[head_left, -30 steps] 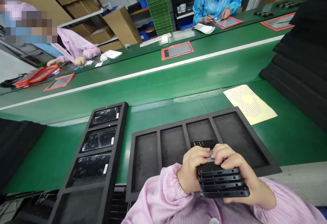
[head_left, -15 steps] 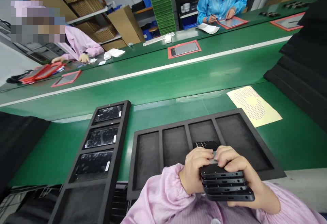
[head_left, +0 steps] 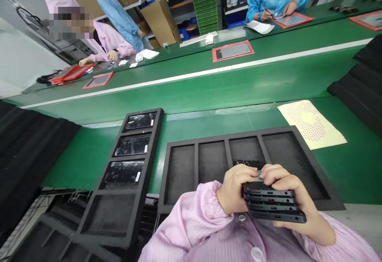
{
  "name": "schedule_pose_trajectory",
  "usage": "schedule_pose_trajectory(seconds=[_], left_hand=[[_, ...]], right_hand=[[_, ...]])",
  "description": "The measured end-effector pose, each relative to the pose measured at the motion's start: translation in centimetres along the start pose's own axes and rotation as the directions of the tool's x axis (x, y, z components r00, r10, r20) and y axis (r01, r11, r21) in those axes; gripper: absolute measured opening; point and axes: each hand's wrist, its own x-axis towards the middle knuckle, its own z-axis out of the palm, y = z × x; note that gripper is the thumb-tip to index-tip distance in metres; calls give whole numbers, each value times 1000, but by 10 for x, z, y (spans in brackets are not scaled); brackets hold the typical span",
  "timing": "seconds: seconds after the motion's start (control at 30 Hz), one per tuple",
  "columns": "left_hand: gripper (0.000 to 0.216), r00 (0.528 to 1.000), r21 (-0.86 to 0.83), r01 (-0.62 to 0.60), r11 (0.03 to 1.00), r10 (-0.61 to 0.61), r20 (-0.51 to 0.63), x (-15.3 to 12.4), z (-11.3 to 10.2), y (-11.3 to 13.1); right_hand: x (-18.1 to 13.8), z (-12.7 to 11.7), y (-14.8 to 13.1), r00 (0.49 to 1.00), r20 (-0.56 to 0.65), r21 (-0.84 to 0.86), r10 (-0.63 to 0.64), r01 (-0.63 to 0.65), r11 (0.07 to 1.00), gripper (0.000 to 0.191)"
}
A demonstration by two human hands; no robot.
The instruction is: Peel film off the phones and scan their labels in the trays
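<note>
Our view has swung, but our left hand (head_left: 234, 188) and right hand (head_left: 301, 198) keep their grip around the stack of phones (head_left: 271, 205) at the black tray's (head_left: 197, 166) near edge, so the work seems unadvanced.

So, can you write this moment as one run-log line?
left hand: holding phone stack; right hand: holding same stack; narrow tray: three phones inside; wide tray: yellow sheet at far right corner

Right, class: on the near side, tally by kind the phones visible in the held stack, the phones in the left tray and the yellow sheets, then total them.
Held phones: 4
Tray phones: 3
Yellow sheet: 1
Total: 8
</note>
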Motion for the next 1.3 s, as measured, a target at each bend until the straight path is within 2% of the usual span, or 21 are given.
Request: schedule_pose_trajectory(seconds=[0.13, 0.27, 0.33, 0.4, 0.53, 0.6, 0.63, 0.67, 0.73, 0.8, 0.87, 0.9, 0.93, 0.97, 1.03, 1.07, 1.13, 1.2, 1.23, 1.27, 1.3], left_hand=[[18, 1000, 16, -2, 1000, 1, 5, 2, 2, 1], [32, 1000, 29, -11, 1000, 11, 11, -1, 0, -4], [45, 997, 62, 17, 998, -22, 76, -2, -3, -9], [48, 984, 89, 13, 996, -29, 178, -2, -9, -15], [29, 939, 76, -94, 993, 63, 339, 16, -22, -17], [21, 902, 149, -172, 974, 95, 421, 35, -28, -10], [17, 865, 201, -230, 952, 106, 491, 46, -30, -6], [15, 807, 251, -303, 919, 108, 580, 57, -32, -2], [13, 631, 297, -479, 826, 88, 771, 77, -32, 4], [18, 447, 277, -619, 735, 39, 894, 90, -27, 4], [25, 319, 250, -685, 684, -27, 948, 94, -19, -1], [26, 278, 242, -698, 675, -56, 959, 93, -16, -3], [26, 261, 243, -704, 667, -75, 963, 90, -13, -5], [26, 270, 254, -706, 661, -80, 959, 86, -12, -7], [23, 359, 301, -690, 658, -51, 932, 75, -16, -11], [20, 421, 334, -659, 674, -38, 906, 69, -19, -14], [31, 590, 430, -506, 748, -64, 805, 54, -28, -22], [58, 763, 509, -182, 842, -205, 613, 38, -35, -36], [68, 811, 493, 28, 869, -308, 497, 32, -37, -44], [75, 816, 427, 230, 874, -412, 405, 26, -37, -52], [78, 792, 335, 396, 855, -503, 347, 22, -36, -59]], right_hand=[[1, -1, 0, 1000, -7, -5, -11, 11, 1000, 31], [1, -1, 2, 1000, -8, 1, 4, -4, 1000, 31], [0, 2, 4, 1000, -20, 0, 13, -13, 1000, 32], [0, 4, 4, 999, -40, -8, 10, -10, 1000, 33], [-7, 1, 2, 994, -103, -43, 31, -36, 998, 34], [-16, -8, 1, 995, -80, -44, 52, -56, 997, 43], [-20, -13, 1, 997, -44, -25, 61, -62, 998, 47], [-25, -18, 3, 998, -3, 9, 70, -70, 998, 48], [-31, -28, 9, 992, 43, 100, 117, -120, 988, 42], [-28, -33, 20, 962, -11, 154, 272, -268, 951, 30], [-14, -32, 34, 872, -128, 164, 472, -451, 877, 28], [-4, -30, 42, 810, -177, 164, 559, -536, 828, 31], [7, -27, 49, 757, -207, 164, 620, -598, 785, 38], [19, -24, 56, 718, -214, 162, 662, -642, 749, 45], [41, -17, 67, 672, -170, 145, 721, -706, 693, 51], [49, -13, 70, 651, -135, 133, 747, -735, 665, 50], [61, -6, 75, 605, -66, 108, 793, -786, 609, 43], [65, 0, 76, 571, -14, 90, 821, -817, 570, 41], [66, 2, 76, 567, 6, 86, 824, -821, 564, 43], [65, 3, 76, 571, 24, 84, 821, -819, 567, 46], [65, 4, 75, 576, 39, 84, 816, -816, 572, 49]])
